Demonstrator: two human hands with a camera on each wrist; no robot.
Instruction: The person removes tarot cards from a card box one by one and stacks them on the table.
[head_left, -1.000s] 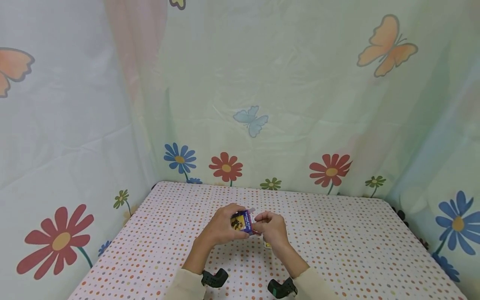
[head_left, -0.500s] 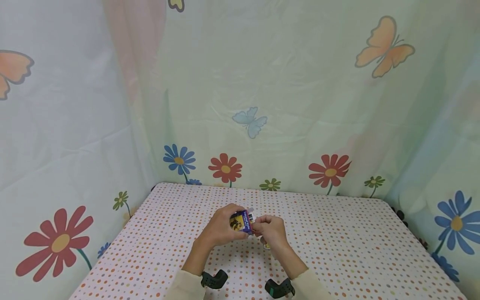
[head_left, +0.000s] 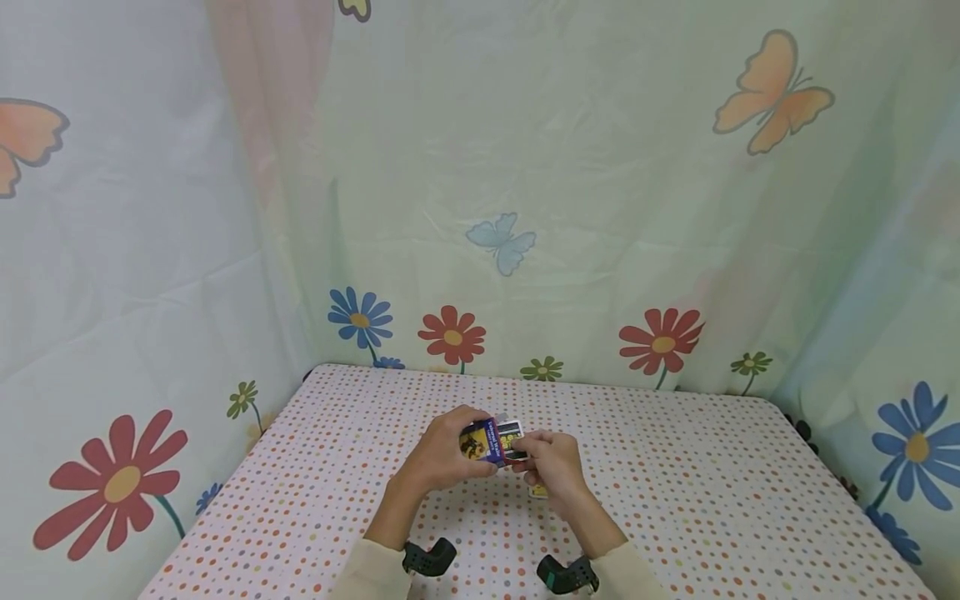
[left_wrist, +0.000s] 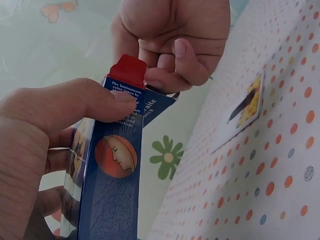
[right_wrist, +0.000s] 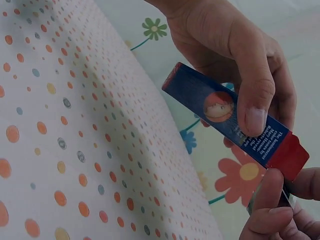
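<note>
A small blue card box (head_left: 491, 441) with a yellow picture is gripped by my left hand (head_left: 441, 452), thumb along its narrow side. Its red end flap (left_wrist: 129, 71) stands out at the opened end. From that end a white-edged card or stack of cards (head_left: 510, 435) sticks partway out, pinched between the thumb and fingers of my right hand (head_left: 557, 463). How many cards are pinched I cannot tell. Below the right hand, a yellow-pictured card (left_wrist: 246, 107) lies on the dotted table, partly hidden in the head view.
The dotted cloth (head_left: 712, 500) covers the table. Behind and beside it hang curtains (head_left: 600, 167) printed with flowers and butterflies. A dark round object (head_left: 802, 427) shows beyond the table's right edge.
My right hand has moved slightly to the right, and more of the card or stack now shows outside the box. The left hand and the box have barely moved.
</note>
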